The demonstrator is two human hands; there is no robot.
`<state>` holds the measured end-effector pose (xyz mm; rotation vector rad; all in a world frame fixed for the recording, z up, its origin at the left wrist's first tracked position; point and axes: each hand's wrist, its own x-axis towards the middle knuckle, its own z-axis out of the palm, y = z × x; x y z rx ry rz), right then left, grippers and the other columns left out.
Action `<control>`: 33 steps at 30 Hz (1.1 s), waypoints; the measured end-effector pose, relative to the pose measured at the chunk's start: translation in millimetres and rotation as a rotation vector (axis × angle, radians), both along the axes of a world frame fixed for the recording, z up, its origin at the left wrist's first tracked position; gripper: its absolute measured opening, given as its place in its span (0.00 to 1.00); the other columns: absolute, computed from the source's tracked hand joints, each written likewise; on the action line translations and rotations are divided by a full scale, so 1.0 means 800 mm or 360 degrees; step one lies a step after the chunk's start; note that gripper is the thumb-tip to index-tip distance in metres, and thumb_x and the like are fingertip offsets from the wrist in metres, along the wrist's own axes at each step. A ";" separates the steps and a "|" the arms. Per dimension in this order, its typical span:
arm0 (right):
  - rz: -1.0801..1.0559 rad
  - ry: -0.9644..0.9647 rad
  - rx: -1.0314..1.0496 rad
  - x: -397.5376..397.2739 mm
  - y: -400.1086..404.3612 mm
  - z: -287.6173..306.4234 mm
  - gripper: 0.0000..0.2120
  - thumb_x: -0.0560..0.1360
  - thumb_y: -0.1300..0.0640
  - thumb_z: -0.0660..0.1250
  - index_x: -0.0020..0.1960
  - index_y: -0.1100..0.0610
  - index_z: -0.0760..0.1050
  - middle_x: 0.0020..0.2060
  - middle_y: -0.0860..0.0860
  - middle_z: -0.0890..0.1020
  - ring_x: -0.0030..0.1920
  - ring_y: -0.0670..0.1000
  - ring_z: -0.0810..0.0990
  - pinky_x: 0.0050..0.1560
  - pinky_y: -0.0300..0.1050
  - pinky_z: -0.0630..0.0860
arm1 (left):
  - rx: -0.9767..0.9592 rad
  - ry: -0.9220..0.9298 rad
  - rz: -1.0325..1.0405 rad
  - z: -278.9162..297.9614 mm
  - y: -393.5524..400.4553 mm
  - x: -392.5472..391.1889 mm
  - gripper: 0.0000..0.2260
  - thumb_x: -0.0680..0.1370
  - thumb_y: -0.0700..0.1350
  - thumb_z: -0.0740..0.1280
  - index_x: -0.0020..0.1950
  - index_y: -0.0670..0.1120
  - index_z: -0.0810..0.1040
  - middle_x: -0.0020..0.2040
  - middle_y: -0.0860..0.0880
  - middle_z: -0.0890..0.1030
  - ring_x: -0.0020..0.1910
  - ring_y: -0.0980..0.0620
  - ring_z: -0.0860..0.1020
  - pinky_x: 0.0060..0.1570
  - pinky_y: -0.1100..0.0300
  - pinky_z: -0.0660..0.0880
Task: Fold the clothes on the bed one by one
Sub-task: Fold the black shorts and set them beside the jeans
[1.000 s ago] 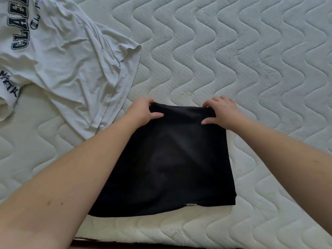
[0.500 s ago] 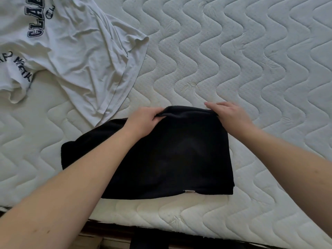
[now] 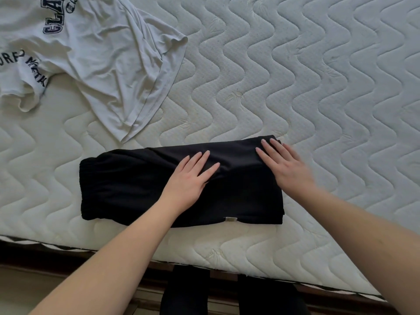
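Pressing flat, both hands, left [image 3: 191, 178] and right [image 3: 286, 165], lie open-fingered on the folded black garment [image 3: 127, 189] near the bed [image 3: 318, 98] edge; smooth outward evenly, keeping edges aligned.

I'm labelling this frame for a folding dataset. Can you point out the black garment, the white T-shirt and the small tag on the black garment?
black garment [image 3: 127, 189]: head view, bare left part.
white T-shirt [image 3: 109, 64]: head view, wrinkled middle.
small tag [image 3: 230, 219]: head view, near hem.
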<state>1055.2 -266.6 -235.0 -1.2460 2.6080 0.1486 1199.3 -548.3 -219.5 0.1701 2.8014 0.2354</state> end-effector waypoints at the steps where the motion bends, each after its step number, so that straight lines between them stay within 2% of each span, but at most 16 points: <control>1: -0.0022 0.0000 0.0025 0.005 0.002 -0.002 0.32 0.73 0.64 0.46 0.77 0.56 0.63 0.76 0.55 0.65 0.76 0.57 0.61 0.75 0.52 0.52 | -0.0016 -0.0011 0.0010 -0.003 0.002 0.004 0.24 0.81 0.50 0.52 0.78 0.55 0.60 0.78 0.44 0.60 0.76 0.44 0.61 0.75 0.47 0.58; 5: -0.0109 -0.0055 0.0118 0.025 0.008 -0.008 0.32 0.74 0.63 0.46 0.78 0.55 0.60 0.77 0.55 0.62 0.77 0.57 0.59 0.76 0.53 0.52 | -0.0075 -0.0116 0.0025 -0.017 0.003 0.022 0.28 0.82 0.46 0.59 0.80 0.56 0.53 0.80 0.45 0.55 0.78 0.44 0.56 0.76 0.47 0.55; 9: -0.0224 -0.0102 0.0034 0.043 0.009 -0.007 0.26 0.78 0.56 0.55 0.76 0.55 0.65 0.76 0.56 0.64 0.76 0.57 0.62 0.76 0.55 0.57 | -0.0100 -0.0202 0.0018 -0.020 -0.001 0.029 0.31 0.81 0.43 0.59 0.80 0.58 0.50 0.80 0.47 0.52 0.79 0.45 0.54 0.76 0.48 0.53; 11: -0.0276 -0.0091 -0.0043 0.051 0.009 -0.003 0.24 0.78 0.56 0.56 0.74 0.56 0.67 0.75 0.57 0.66 0.75 0.57 0.64 0.75 0.56 0.58 | -0.0099 -0.0189 0.0021 -0.015 -0.002 0.027 0.26 0.81 0.49 0.56 0.79 0.57 0.55 0.80 0.46 0.56 0.78 0.44 0.56 0.76 0.46 0.55; 14: -0.0355 -0.0071 -0.0165 0.058 -0.008 0.002 0.24 0.79 0.56 0.56 0.74 0.57 0.67 0.75 0.56 0.66 0.75 0.57 0.63 0.75 0.55 0.57 | 0.0011 -0.0072 0.0078 -0.005 0.003 0.017 0.24 0.78 0.57 0.54 0.72 0.52 0.72 0.75 0.45 0.67 0.75 0.44 0.64 0.74 0.45 0.59; 16: -0.0416 -0.0096 -0.0251 0.058 -0.034 0.003 0.25 0.79 0.57 0.56 0.75 0.57 0.66 0.75 0.55 0.66 0.76 0.55 0.63 0.76 0.54 0.56 | 0.0139 0.0177 0.0147 -0.007 0.011 0.002 0.19 0.79 0.53 0.57 0.63 0.47 0.78 0.69 0.44 0.74 0.71 0.44 0.69 0.72 0.46 0.62; 18: -0.0500 -0.0140 -0.0323 0.053 -0.067 0.002 0.25 0.79 0.57 0.54 0.75 0.58 0.65 0.75 0.55 0.66 0.76 0.55 0.63 0.76 0.52 0.54 | 0.0170 0.0337 0.0283 -0.014 0.018 -0.018 0.16 0.79 0.47 0.57 0.63 0.44 0.78 0.67 0.44 0.75 0.69 0.44 0.71 0.71 0.47 0.63; 20: -0.0554 -0.0205 -0.0337 0.047 -0.098 -0.002 0.25 0.79 0.56 0.52 0.75 0.59 0.65 0.75 0.55 0.66 0.75 0.55 0.63 0.76 0.51 0.54 | 0.0120 0.0281 0.0385 -0.021 0.027 -0.037 0.20 0.80 0.46 0.55 0.71 0.44 0.72 0.72 0.45 0.71 0.73 0.45 0.67 0.73 0.48 0.61; 22: -0.0565 -0.0253 -0.0277 0.041 -0.119 -0.008 0.26 0.80 0.54 0.49 0.77 0.59 0.62 0.76 0.55 0.64 0.76 0.54 0.61 0.76 0.49 0.50 | 0.0059 0.0100 0.0371 -0.032 0.033 -0.046 0.25 0.81 0.50 0.51 0.78 0.46 0.60 0.79 0.46 0.60 0.77 0.47 0.58 0.76 0.49 0.55; 25: -0.0552 -0.0324 -0.0069 0.036 -0.119 -0.024 0.27 0.83 0.46 0.44 0.80 0.54 0.51 0.79 0.50 0.53 0.79 0.49 0.50 0.77 0.47 0.40 | -0.0039 -0.0111 0.0279 -0.054 0.030 -0.039 0.29 0.80 0.60 0.42 0.79 0.50 0.40 0.80 0.49 0.41 0.79 0.50 0.44 0.77 0.50 0.43; 29: -0.0774 -0.0316 0.0113 0.022 -0.068 -0.036 0.31 0.82 0.38 0.42 0.79 0.47 0.36 0.79 0.44 0.38 0.78 0.45 0.36 0.75 0.49 0.31 | -0.0176 -0.0144 0.0323 -0.066 0.016 -0.026 0.33 0.78 0.68 0.41 0.77 0.58 0.33 0.78 0.50 0.32 0.78 0.50 0.37 0.75 0.46 0.37; 31: -0.0944 -0.0387 0.0170 0.012 -0.042 -0.035 0.32 0.81 0.36 0.40 0.79 0.47 0.33 0.78 0.44 0.35 0.77 0.45 0.34 0.76 0.51 0.32 | -0.0227 -0.0222 0.0372 -0.064 0.009 -0.024 0.34 0.76 0.71 0.41 0.76 0.60 0.30 0.77 0.49 0.29 0.77 0.48 0.33 0.74 0.43 0.34; 33: -0.0966 -0.0423 0.0210 0.006 -0.026 -0.030 0.34 0.80 0.35 0.41 0.79 0.50 0.33 0.78 0.45 0.36 0.78 0.46 0.35 0.76 0.52 0.34 | -0.0255 -0.0245 0.0383 -0.059 0.005 -0.024 0.36 0.74 0.72 0.41 0.75 0.60 0.28 0.76 0.49 0.27 0.76 0.46 0.31 0.74 0.41 0.34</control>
